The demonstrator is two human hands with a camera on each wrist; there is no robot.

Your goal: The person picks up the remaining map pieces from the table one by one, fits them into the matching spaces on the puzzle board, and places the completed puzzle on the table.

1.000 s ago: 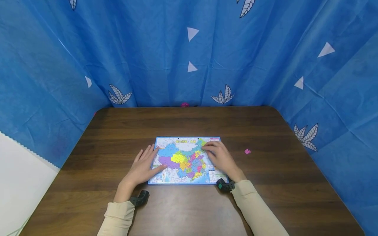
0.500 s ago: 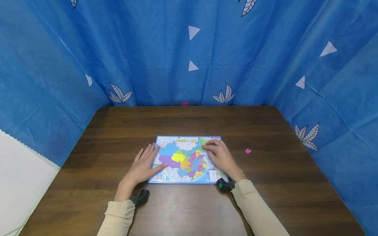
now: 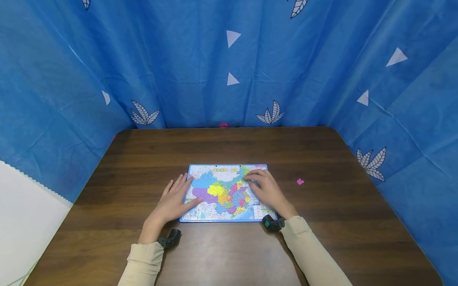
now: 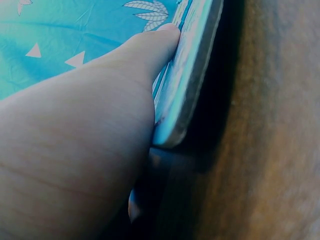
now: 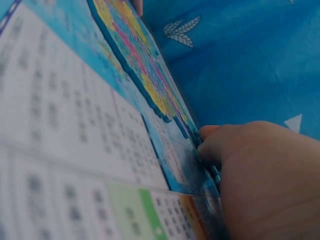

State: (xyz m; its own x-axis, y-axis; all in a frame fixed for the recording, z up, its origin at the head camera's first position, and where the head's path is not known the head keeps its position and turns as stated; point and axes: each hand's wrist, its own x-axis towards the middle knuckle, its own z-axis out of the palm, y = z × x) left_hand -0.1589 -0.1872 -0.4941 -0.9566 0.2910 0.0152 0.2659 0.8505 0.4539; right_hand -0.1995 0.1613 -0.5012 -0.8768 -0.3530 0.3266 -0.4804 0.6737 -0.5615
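A magnetic map puzzle board (image 3: 225, 175) with a blue rim lies on the table, bearing raised, brightly coloured pieces. Spread over its left edge, my left hand (image 3: 174, 201) rests with fingers straight and the thumb on the purple region. My right hand (image 3: 266, 190) reaches over the right side, its thumb and forefinger bent together at the upper-right end of the map. They pinch a puzzle piece there, mostly hidden by the fingers. In the right wrist view the fingertips (image 5: 207, 132) meet at the end of the raised pieces. The left wrist view has my left thumb (image 4: 160, 40) along the board's edge.
A small pink puzzle piece (image 3: 300, 181) lies alone on the brown wooden table (image 3: 229, 250), right of the board. Blue curtains (image 3: 200, 63) hang behind and at the sides. Something white (image 3: 28, 222) stands at the far left. Both wrists wear black camera mounts (image 3: 273, 223).
Both hands stay in nearly the same places on the board. The right fingers shift only slightly at the map's upper-right end; the pink piece has not moved.
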